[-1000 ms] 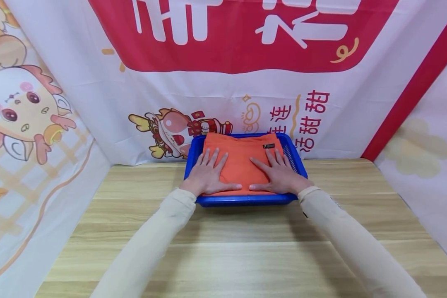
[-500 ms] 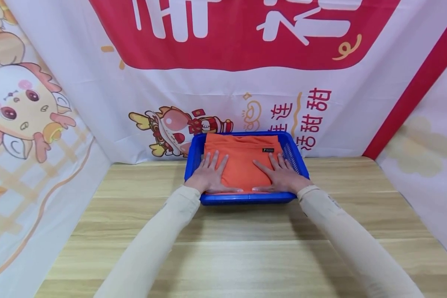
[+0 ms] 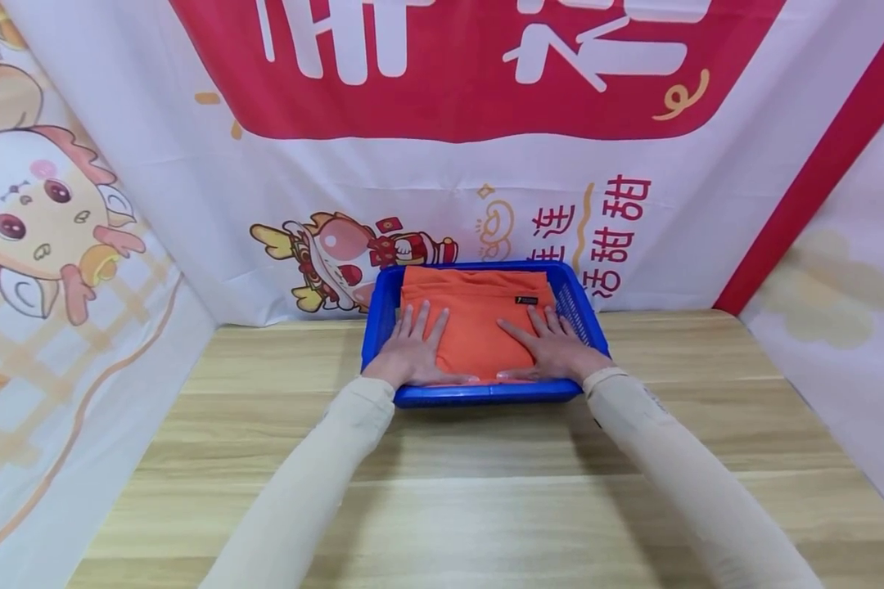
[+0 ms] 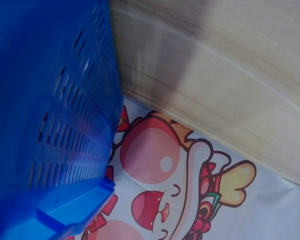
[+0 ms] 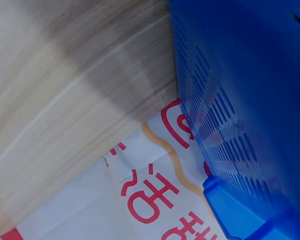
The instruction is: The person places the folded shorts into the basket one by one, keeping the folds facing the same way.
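Observation:
A folded orange cloth garment (image 3: pixel 479 331) with a small black label near its far edge lies inside a blue plastic basket (image 3: pixel 489 396). My left hand (image 3: pixel 412 350) rests flat on the garment's left part, fingers spread and pointing away. On the right part lies my right hand (image 3: pixel 555 348), also spread, its thumb toward the other thumb near the front rim. Neither hand curls round anything. Both wrist views show only the slotted outer side of the basket (image 4: pixel 75 130), with the hands themselves out of sight.
The basket stands on a wood-grain table (image 3: pixel 457 507), close to its back edge. Behind it hangs a white and red printed cloth (image 3: pixel 427 180). Printed sheets also border the table at left (image 3: pixel 66 270) and right (image 3: pixel 840 286).
Both hands have pressed slightly lower into the basket, and the garment has sunk with them. Its far edge now shows a fold behind the label. The basket has hardly moved.

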### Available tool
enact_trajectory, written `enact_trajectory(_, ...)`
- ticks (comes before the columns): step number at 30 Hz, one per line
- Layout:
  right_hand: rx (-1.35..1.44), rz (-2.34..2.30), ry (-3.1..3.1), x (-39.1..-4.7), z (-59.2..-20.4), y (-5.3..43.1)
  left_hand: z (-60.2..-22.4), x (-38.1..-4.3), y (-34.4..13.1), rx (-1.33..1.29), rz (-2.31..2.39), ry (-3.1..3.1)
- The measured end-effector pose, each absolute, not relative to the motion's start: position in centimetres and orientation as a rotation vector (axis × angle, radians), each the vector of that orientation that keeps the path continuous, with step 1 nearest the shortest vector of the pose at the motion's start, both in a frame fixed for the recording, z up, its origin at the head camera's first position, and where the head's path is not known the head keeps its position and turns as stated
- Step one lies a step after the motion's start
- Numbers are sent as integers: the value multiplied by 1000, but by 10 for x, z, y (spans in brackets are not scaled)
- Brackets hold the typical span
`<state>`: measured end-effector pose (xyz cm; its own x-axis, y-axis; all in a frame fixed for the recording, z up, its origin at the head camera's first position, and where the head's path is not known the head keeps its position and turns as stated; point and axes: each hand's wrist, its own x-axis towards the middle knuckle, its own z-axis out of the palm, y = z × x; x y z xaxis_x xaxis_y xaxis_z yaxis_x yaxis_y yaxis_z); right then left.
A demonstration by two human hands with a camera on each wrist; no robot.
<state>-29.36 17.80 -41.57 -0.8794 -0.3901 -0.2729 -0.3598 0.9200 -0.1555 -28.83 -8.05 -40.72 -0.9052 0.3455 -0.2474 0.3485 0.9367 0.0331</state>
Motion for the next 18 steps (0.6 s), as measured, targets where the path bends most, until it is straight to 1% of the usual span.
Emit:
enact_trajectory(11,-538,-275,2813,-293,-413,177,-412,-286,-80,512,-17,2927)
enact_trajectory(18,-499,-449,2982,-287,-399,181,-405,-288,-79,520,82,2995)
